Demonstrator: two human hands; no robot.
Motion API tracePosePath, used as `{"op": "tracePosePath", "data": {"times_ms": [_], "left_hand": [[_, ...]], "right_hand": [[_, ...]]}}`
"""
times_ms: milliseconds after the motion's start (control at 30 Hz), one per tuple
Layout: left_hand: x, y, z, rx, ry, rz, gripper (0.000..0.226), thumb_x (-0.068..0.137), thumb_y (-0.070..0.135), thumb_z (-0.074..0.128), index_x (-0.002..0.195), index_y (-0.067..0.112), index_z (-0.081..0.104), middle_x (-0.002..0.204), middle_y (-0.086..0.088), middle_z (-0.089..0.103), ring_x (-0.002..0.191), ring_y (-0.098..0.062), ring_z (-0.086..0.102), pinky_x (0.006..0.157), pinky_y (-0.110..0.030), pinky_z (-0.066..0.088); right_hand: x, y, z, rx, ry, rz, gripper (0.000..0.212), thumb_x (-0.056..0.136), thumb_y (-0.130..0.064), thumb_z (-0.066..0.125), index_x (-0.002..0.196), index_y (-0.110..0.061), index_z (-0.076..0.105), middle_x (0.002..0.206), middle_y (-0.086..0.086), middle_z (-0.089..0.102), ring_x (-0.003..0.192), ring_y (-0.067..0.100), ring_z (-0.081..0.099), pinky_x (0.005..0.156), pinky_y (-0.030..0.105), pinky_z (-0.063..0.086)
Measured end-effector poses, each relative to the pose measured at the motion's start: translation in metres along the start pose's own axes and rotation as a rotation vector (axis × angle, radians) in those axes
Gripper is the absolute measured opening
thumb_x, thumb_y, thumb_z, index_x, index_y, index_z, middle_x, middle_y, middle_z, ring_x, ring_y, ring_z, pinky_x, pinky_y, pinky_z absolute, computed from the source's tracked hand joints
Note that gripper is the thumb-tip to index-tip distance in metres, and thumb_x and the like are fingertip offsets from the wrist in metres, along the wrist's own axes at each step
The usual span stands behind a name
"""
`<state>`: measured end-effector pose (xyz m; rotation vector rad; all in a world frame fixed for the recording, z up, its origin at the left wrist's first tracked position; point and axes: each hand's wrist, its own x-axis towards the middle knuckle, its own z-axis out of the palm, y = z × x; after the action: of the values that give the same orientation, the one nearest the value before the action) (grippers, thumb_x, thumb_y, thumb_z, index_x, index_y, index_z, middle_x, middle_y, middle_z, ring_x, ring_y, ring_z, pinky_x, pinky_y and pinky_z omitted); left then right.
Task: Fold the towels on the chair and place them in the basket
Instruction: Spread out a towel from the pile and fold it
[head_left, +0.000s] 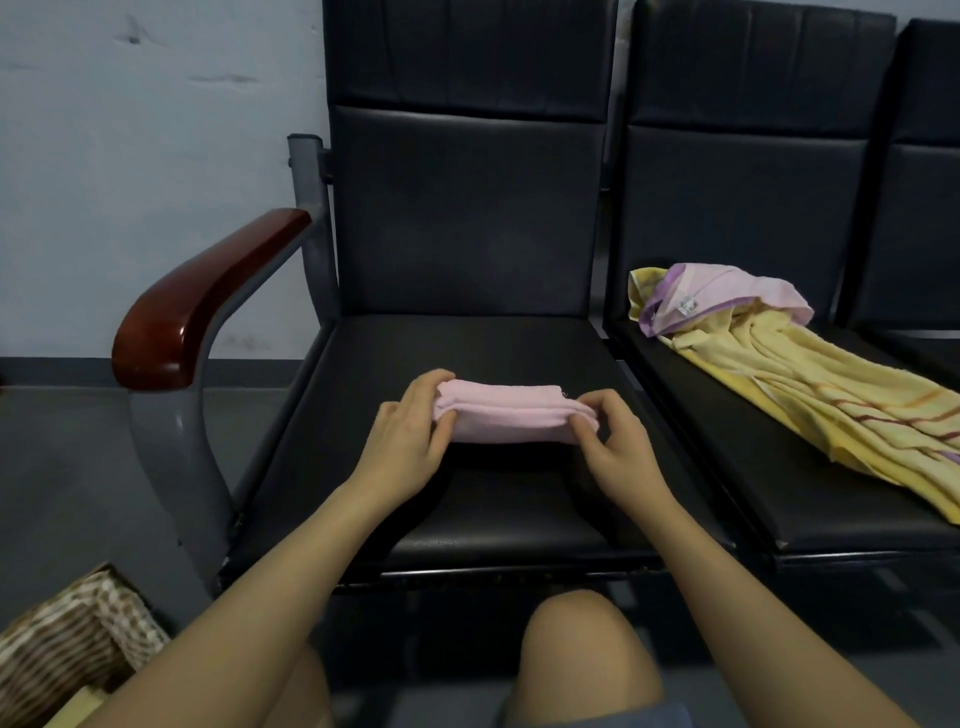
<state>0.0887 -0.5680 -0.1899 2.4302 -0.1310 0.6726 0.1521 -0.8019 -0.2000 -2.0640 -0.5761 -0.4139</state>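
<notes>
Head view looks down on a row of black padded chairs against a pale wall. On the seat of the nearest chair (467, 499), about the middle of the frame, lies a small pink towel (511, 415), folded into a thick narrow strip that runs from 9 o'clock to 3 o'clock. The left hand (410, 436) grasps the strip's left end, its fingers curled over the top edge and its thumb under the front edge. The right hand (618, 441) pinches the right end, thumb and fingertips closed on the stacked layers. Both forearms reach in from 6 o'clock, and a bare knee (576, 644) shows between them at the bottom of the frame.

At 3 o'clock from the pink towel, on the seat of the next chair (779, 493), a yellow towel (810, 395) with thin darker stripes lies loose and rumpled, trailing toward the right edge of the frame. A lilac towel (727, 299) sits crumpled on its far end, against the backrest.

At 9 o'clock the near chair has a glossy reddish-brown wooden armrest (202, 306) on a grey metal frame. A woven basket (72, 644) stands on the grey floor at 7 o'clock, in the lower left corner, well apart from the pink towel; only part of it shows.
</notes>
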Motion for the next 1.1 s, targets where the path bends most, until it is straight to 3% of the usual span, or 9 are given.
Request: {"op": "tracePosePath", "data": {"times_ms": [300,433,533,600,733,800,900,967,1100], "left_hand": [[0.064,0.000,0.020,-0.054,0.131,-0.345,0.044,0.097,0.030,0.050,0.137,0.020,0.034,0.122,-0.004,0.059,0.109,-0.023,0.058,0.088,-0.040,0.048],[0.095,-0.010,0.035,0.068,0.080,-0.386,0.041,0.097,0.034,0.048,0.134,0.018,0.037,0.119,-0.003,0.061,0.107,-0.023,0.058,0.081,-0.036,0.045],[0.111,-0.020,0.047,0.182,0.014,-0.436,0.040,0.096,0.037,0.051,0.129,0.015,0.043,0.115,-0.003,0.060,0.103,-0.024,0.058,0.073,-0.033,0.040],[0.115,-0.028,0.056,0.294,0.060,-0.347,0.031,0.094,0.034,0.055,0.116,0.013,0.054,0.110,-0.004,0.059,0.099,-0.025,0.057,0.073,-0.033,0.040],[0.108,-0.034,0.067,0.420,0.101,0.234,0.033,0.088,0.034,0.046,0.081,0.014,0.070,0.085,0.000,0.067,0.081,-0.023,0.062,0.068,-0.034,0.045],[0.101,-0.029,0.070,0.485,-0.134,0.256,0.051,0.091,0.044,0.029,0.100,0.017,0.072,0.105,0.002,0.069,0.104,-0.021,0.060,0.083,-0.036,0.043],[0.102,-0.030,0.070,0.570,-0.415,0.111,0.051,0.100,0.048,0.022,0.141,0.027,0.043,0.149,0.006,0.040,0.142,-0.018,0.026,0.109,-0.036,0.023],[0.107,-0.028,0.066,0.595,-0.483,0.094,0.050,0.100,0.048,0.025,0.146,0.030,0.035,0.153,0.007,0.032,0.143,-0.017,0.022,0.111,-0.036,0.019],[0.110,-0.027,0.058,0.599,-0.535,0.056,0.052,0.096,0.055,0.027,0.144,0.036,0.036,0.147,0.007,0.042,0.129,-0.019,0.043,0.101,-0.036,0.029]], "right_hand": [[0.054,0.008,0.017,-0.095,0.107,0.175,0.029,0.095,-0.028,0.057,0.121,-0.015,0.055,0.109,-0.005,0.061,0.100,0.011,0.056,0.082,0.026,0.044],[0.080,0.020,0.024,-0.203,0.059,0.291,0.022,0.095,-0.031,0.055,0.112,-0.016,0.056,0.096,-0.007,0.058,0.091,0.013,0.057,0.076,0.027,0.041],[0.090,0.034,0.034,-0.340,0.014,0.353,0.015,0.095,-0.031,0.053,0.103,-0.018,0.057,0.094,-0.007,0.060,0.093,0.016,0.060,0.091,0.032,0.036],[0.092,0.044,0.041,-0.430,0.006,0.379,0.016,0.096,-0.031,0.052,0.103,-0.019,0.060,0.104,-0.003,0.061,0.099,0.017,0.057,0.094,0.034,0.031],[0.091,0.054,0.046,-0.530,0.083,0.311,0.022,0.095,-0.028,0.054,0.114,-0.020,0.061,0.122,0.000,0.053,0.115,0.018,0.047,0.098,0.034,0.026],[0.089,0.053,0.047,-0.520,0.135,0.151,0.023,0.094,-0.023,0.056,0.115,-0.021,0.062,0.124,-0.001,0.054,0.117,0.016,0.048,0.095,0.029,0.021],[0.086,0.049,0.050,-0.488,-0.015,-0.106,0.033,0.093,-0.031,0.046,0.118,-0.022,0.065,0.129,-0.003,0.058,0.121,0.013,0.050,0.097,0.027,0.020],[0.084,0.047,0.052,-0.533,-0.204,-0.118,0.052,0.092,-0.043,0.026,0.129,-0.026,0.059,0.141,-0.004,0.052,0.130,0.011,0.045,0.101,0.027,0.018],[0.073,0.051,0.047,-0.643,-0.390,0.101,0.047,0.103,-0.043,0.025,0.149,-0.035,0.028,0.157,-0.011,0.026,0.145,0.009,0.018,0.113,0.032,0.008]]}}
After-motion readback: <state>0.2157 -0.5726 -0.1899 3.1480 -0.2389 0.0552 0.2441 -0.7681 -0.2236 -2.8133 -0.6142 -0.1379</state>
